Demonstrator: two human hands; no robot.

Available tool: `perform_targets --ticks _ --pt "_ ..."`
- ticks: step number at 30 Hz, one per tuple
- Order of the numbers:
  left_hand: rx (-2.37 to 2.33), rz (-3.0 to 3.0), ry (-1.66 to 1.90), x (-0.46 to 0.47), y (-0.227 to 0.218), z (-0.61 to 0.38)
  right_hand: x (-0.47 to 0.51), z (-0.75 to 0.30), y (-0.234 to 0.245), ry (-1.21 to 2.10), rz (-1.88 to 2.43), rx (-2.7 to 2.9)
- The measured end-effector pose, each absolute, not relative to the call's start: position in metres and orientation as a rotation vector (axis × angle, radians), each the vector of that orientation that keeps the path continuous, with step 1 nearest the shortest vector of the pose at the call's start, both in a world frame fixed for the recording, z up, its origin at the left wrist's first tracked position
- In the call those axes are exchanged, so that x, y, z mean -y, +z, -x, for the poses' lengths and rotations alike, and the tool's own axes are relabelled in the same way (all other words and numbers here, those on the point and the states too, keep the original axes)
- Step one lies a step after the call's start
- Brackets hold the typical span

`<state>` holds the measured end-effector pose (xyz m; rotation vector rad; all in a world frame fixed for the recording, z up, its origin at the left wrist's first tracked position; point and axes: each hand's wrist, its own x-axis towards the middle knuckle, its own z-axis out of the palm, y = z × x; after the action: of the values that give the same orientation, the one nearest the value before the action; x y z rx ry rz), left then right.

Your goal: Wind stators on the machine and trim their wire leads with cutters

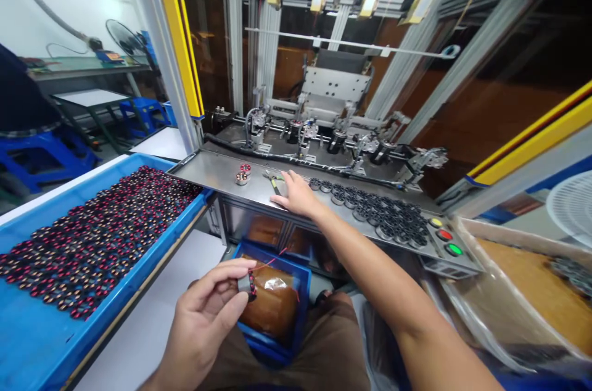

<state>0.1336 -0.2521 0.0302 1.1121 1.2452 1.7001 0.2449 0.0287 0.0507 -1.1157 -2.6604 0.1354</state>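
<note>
My left hand [203, 311] pinches a small motor stator [246, 283] between thumb and fingers, above the blue bin. A thin red wire trails from the stator. My right hand [296, 193] reaches over the metal shelf, fingers spread, at a pair of cutting pliers [275, 182] with green-and-black handles. Its thumb and fingers lie around the handles without visibly closing on them. To the left of the pliers, two wound stators [242, 177] sit on the shelf [208, 170]. Several dark, unwound stator cores [370, 206] stand in rows right of my right hand.
A blue tray [28, 323] full of wound stators is at the left. The winding machine [335, 138] stands behind the shelf. Push buttons [444, 235] are at its right end, beside a lined box [531, 280]. Below is a blue bin [303, 292]. A person [23, 95] sits far left.
</note>
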Motion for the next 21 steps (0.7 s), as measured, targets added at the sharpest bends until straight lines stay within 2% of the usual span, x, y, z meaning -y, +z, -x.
perform_targets --ticks 7,14,17,21 --pt "-1.305 -0.916 1.832 0.252 0.027 -0.128 -0.034 -0.238 0.038 0.248 1.173 2.673" --pt "-1.202 -0.858 1.815 0.249 0.028 -0.135 -0.03 -0.272 0.054 0.715 1.002 2.38" --pt "-1.199 -0.836 1.78 0.248 0.03 -0.138 0.011 -0.306 0.05 0.966 0.877 2.194" --pt "-1.11 -0.832 1.703 0.243 0.033 -0.142 0.11 -0.356 0.014 1.243 0.738 2.048"
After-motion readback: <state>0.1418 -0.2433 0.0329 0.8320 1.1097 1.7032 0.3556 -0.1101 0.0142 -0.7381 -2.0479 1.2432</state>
